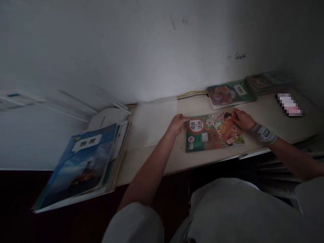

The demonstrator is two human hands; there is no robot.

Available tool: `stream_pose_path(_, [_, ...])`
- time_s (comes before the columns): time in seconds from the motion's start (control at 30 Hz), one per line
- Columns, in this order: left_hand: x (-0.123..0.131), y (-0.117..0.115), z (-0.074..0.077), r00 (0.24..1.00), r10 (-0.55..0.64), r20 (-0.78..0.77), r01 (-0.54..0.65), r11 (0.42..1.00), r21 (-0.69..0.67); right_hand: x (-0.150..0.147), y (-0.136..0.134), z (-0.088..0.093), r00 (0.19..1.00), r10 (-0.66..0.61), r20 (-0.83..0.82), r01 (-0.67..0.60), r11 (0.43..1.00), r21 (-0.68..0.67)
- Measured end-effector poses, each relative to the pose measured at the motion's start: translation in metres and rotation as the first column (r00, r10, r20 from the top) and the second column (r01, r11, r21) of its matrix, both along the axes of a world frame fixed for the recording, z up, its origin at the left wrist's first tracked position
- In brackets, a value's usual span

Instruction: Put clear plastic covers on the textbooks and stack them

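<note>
Green book [214,132], closed and flat on desk [149,158]: left hand [177,124] curled on its edge, right hand [241,119] spread on cover; apart from leaning pile [83,165], unstacked.

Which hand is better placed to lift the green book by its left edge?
Left, probably: the left hand touches the green book at its left edge; the right hand rests on its far right part.
</note>
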State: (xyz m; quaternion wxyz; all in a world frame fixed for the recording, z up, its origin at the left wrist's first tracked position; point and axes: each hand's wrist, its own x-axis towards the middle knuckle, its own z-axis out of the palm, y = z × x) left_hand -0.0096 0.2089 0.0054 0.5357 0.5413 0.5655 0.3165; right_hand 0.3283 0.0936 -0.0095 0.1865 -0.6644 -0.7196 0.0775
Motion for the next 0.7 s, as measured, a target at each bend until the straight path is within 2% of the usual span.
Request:
stream_pose_path(0.13, [0.006, 0.001, 0.016, 0.987, -0.159, 0.021, 0.160, 0.970, -0.186, -0.003, -0.001, -0.006, 0.967, -0.089, -0.239, 0.085, 0.996, -0.025])
stream_pose_path(0.2, [0.004, -0.004, 0.019, 0.969, -0.246, -0.002, 0.238, 0.941, -0.241, 0.001, -0.003, -0.011, 0.929, -0.123, -0.350, 0.098, 0.991, -0.087])
stream_pose_path(0.27, [0.000, -0.009, 0.018, 0.925, -0.374, -0.074, 0.343, 0.901, -0.264, 0.005, -0.005, -0.012, 0.922, -0.120, -0.369, 0.063, 0.985, -0.163])
stream_pose_path(0.37, [-0.006, -0.016, 0.015, 0.791, -0.553, -0.263, 0.517, 0.833, -0.197, 0.006, 0.001, -0.006, 0.955, -0.027, -0.297, -0.046, 0.971, -0.236])
stream_pose_path(0.47, [-0.008, -0.023, 0.016, 0.696, -0.617, -0.366, 0.630, 0.770, -0.101, 0.001, 0.015, 0.005, 0.962, 0.079, -0.262, -0.149, 0.955, -0.257])
stream_pose_path(0.6, [-0.008, -0.041, 0.029, 0.681, -0.615, -0.397, 0.683, 0.729, 0.042, -0.010, 0.040, 0.020, 0.920, 0.217, -0.325, -0.322, 0.893, -0.314])
stream_pose_path(0.67, [-0.009, -0.051, 0.041, 0.703, -0.567, -0.430, 0.675, 0.722, 0.151, -0.013, 0.050, 0.030, 0.880, 0.263, -0.395, -0.421, 0.819, -0.390])
stream_pose_path(0.7, [-0.009, -0.056, 0.048, 0.714, -0.533, -0.454, 0.667, 0.715, 0.209, -0.014, 0.054, 0.036, 0.858, 0.276, -0.434, -0.472, 0.758, -0.451])
